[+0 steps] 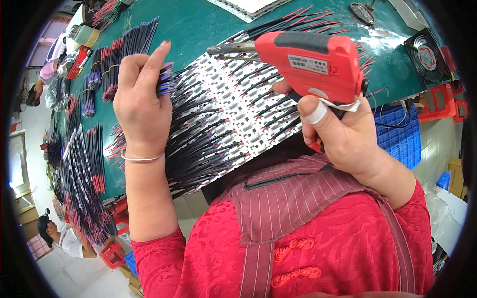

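Observation:
My right hand (340,129), with white tape around the thumb, grips the handle of a red and black soldering gun (308,62). The gun's metal tip points left, above a white circuit board panel (233,104). Rows of black wires (198,141) with red and blue ends are spread along both sides of the panel. Over the panel's left side, my left hand (144,94) is closed round a small bunch of short wires (165,82) with blue ends. Its fingertips point up and partly hide the bunch.
Tied wire bundles (112,72) and longer loose wires (82,174) lie on the green table (189,30) at left. At the far right are a small round metal dish (361,13) and a black fan (425,57). A blue crate (400,134) stands below. Another person (62,236) is at lower left.

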`<state>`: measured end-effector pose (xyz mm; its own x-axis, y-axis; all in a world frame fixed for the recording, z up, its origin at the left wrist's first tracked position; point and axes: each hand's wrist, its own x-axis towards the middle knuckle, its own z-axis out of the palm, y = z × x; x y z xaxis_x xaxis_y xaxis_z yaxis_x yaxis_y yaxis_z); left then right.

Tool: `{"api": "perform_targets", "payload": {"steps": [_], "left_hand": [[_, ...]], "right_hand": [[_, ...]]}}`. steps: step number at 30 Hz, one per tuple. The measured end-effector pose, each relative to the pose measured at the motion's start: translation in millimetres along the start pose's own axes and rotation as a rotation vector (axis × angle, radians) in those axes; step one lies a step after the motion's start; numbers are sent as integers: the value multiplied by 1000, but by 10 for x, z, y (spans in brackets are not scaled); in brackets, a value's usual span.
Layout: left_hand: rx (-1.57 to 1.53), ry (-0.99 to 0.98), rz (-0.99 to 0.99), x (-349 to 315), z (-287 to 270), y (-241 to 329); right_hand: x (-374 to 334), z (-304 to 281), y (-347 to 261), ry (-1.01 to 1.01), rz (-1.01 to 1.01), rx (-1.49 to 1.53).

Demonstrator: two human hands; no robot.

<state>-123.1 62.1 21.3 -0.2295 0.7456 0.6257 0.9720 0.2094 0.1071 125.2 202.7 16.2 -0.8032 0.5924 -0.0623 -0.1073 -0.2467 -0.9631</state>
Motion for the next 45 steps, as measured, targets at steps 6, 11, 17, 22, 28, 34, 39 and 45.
{"api": "perform_targets", "payload": {"steps": [6, 11, 17, 22, 28, 34, 39, 45], "left_hand": [[107, -40, -3, -71, 55, 28], [103, -165, 1, -120, 46, 33], [44, -149, 23, -143, 62, 3], [20, -154, -1, -110, 92, 46], [107, -167, 66, -96, 95, 45], [83, -181, 85, -106, 118, 31], [89, -192, 85, -90, 125, 42], [88, -221, 66, -102, 111, 56]], "right_hand": [[-34, -2, 3, -13, -53, -2], [-35, -5, 30, -39, -45, -18], [-24, 23, 22, -37, -14, -3], [-15, 19, 17, -61, -74, -144], [2, 20, -6, -82, -110, -166], [33, 29, -36, -121, -98, -192], [41, 37, -17, -125, -63, -135], [67, 85, -39, -134, -61, -149]]}}
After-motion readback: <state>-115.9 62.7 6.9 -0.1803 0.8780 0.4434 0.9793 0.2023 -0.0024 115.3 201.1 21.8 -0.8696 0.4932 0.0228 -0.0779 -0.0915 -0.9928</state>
